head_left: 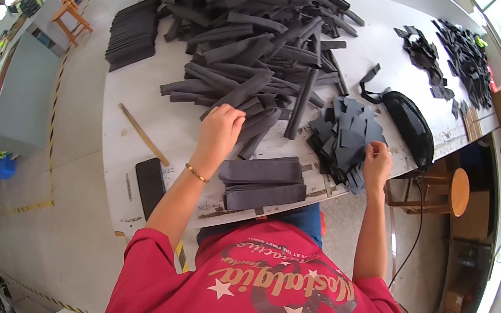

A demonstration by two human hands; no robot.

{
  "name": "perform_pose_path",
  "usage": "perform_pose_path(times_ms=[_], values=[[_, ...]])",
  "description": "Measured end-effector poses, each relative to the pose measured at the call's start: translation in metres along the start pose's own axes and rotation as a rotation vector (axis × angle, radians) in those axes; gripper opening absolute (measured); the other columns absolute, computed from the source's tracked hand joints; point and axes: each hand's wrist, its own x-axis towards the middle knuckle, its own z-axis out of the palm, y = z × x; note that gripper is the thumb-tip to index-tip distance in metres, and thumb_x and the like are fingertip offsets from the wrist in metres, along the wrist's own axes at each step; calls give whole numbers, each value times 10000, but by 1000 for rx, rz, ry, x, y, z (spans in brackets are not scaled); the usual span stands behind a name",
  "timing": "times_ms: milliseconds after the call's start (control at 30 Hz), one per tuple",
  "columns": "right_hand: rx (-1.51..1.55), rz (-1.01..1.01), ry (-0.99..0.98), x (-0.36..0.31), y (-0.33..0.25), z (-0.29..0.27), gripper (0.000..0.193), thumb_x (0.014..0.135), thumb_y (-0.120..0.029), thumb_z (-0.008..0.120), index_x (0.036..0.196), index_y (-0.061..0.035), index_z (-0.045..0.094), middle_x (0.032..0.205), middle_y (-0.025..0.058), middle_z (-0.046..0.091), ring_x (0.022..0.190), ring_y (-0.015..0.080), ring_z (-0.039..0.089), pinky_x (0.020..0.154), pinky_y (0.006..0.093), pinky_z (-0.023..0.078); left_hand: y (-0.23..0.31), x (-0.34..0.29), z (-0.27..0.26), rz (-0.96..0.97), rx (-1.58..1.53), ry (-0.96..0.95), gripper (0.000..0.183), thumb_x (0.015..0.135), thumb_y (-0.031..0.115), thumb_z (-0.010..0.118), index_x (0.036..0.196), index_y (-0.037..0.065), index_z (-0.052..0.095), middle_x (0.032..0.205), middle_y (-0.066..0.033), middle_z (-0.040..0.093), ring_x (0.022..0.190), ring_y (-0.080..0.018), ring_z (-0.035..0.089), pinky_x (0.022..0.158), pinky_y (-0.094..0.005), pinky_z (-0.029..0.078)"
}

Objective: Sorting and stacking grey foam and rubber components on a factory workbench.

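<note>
My left hand (220, 136) has its fingers closed on the near end of a dark grey rolled fabric strip (246, 89). This strip lies at the near side of a large heap of similar strips (262, 28). At the right, my right hand (377, 167) pinches a small dark grey flat piece (368, 148) at the edge of a pile of such pieces (345, 130). Its fingertips partly hide that piece. Between my arms, two flat stacks of folded dark fabric strips (261, 182) lie side by side near the table's front edge.
Left on the white table (126, 127) are a wooden stick (144, 134) and a black flat rectangular object (151, 188). A neat dark stack (134, 33) sits at the far left. A black rounded case (409, 126) stands right of the small pieces. An orange-topped stool (459, 192) is beyond.
</note>
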Motion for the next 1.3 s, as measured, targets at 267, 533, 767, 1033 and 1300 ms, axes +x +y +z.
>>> perform_pose_path(times_ms=[267, 533, 767, 1033, 1300], values=[[-143, 43, 46, 13, -10, -9, 184, 897, -184, 633, 1004, -36, 660, 898, 119, 651, 840, 301, 632, 750, 414, 492, -2, -14, 16, -69, 56, -259, 124, 865, 120, 642, 943, 51, 708, 908, -100, 657, 903, -294, 638, 786, -390, 513], [-146, -390, -409, -13, -32, -43, 513, 701, 19, 720, 1199, -59, 624, 1232, 105, 582, 1085, 328, 542, 948, 408, 459, -11, -20, 19, -37, 79, -207, 122, 826, 109, 680, 926, 42, 695, 936, -92, 625, 865, -292, 631, 777, -380, 516], [-101, -556, -94, -7, -19, -20, 244, 812, -3, 654, 1052, -47, 660, 1068, 74, 663, 979, 293, 602, 866, 389, 469, -4, -1, 4, -334, -804, -101, 159, 844, 102, 715, 912, -9, 623, 986, -53, 659, 826, -142, 647, 750, -273, 535], [316, -570, 225, 5, -95, -33, 306, 940, 32, 534, 1226, -68, 581, 977, 116, 633, 882, 264, 603, 836, 328, 468, 19, -4, -16, -693, -1356, 28, 336, 904, 57, 639, 1215, 8, 520, 960, -97, 679, 897, -277, 697, 794, -407, 597], [630, -483, -398, -60, -149, -23, 294, 809, -60, 751, 945, -20, 494, 894, 107, 507, 801, 253, 509, 747, 318, 441, 12, -16, 2, -948, -1605, 158, 198, 900, 138, 691, 1059, 34, 634, 987, -85, 681, 878, -213, 679, 767, -385, 578]])
